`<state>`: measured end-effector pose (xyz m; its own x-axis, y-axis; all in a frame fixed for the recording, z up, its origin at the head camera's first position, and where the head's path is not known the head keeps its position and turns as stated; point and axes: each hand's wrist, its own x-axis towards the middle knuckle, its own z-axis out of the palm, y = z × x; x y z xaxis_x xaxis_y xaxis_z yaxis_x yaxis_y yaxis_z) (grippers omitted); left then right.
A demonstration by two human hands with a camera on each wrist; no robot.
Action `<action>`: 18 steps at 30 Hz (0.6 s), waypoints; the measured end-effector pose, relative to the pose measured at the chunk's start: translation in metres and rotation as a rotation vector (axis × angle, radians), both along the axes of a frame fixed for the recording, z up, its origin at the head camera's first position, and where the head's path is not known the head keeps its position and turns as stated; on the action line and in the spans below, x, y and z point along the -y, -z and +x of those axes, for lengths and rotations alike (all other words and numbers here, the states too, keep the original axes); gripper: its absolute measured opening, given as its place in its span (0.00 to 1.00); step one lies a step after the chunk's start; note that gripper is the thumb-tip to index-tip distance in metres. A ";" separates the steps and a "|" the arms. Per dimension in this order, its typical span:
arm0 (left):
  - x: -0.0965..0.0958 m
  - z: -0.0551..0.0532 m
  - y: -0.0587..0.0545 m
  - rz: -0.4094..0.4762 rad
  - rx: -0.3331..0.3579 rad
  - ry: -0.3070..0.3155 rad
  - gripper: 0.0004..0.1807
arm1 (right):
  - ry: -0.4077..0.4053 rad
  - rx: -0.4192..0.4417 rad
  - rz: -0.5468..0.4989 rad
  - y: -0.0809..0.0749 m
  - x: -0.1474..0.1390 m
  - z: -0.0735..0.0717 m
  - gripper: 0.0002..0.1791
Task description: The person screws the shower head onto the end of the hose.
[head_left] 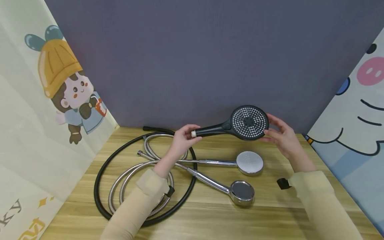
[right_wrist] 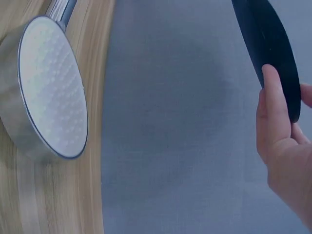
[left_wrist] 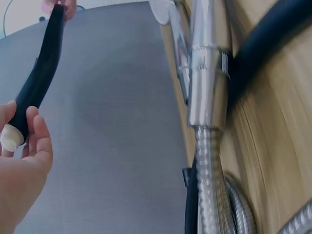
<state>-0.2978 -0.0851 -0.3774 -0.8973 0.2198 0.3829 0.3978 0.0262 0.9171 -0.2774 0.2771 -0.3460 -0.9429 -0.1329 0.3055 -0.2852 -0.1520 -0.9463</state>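
Both hands hold a black shower head (head_left: 250, 122) up above the back of the table, its nozzle face turned toward the head camera. At the handle's end, near a whitish fitting (left_wrist: 10, 138), the left hand (head_left: 182, 140) grips it between thumb and fingers. The right hand (head_left: 283, 138) pinches the rim of the round head, fingers behind and thumb in front, as the right wrist view also shows. Below it on the table lie a chrome shower head with a white face (head_left: 249, 162) and another chrome one with a dark face (head_left: 242, 191).
Coiled metal hoses (head_left: 123, 180) and a black hose (head_left: 97, 180) lie on the left of the wooden table (head_left: 210, 220). A small black piece (head_left: 283, 183) sits by the right sleeve. A grey panel (head_left: 210, 60) stands behind, with printed cloths at both sides.
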 end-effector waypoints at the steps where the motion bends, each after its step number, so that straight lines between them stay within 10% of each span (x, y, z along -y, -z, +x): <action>1: -0.001 0.001 0.000 0.009 0.009 -0.002 0.21 | 0.001 -0.010 -0.019 -0.001 0.001 0.002 0.34; 18: -0.010 0.018 -0.002 0.018 0.365 0.115 0.19 | 0.030 -0.058 0.012 -0.003 -0.005 0.002 0.31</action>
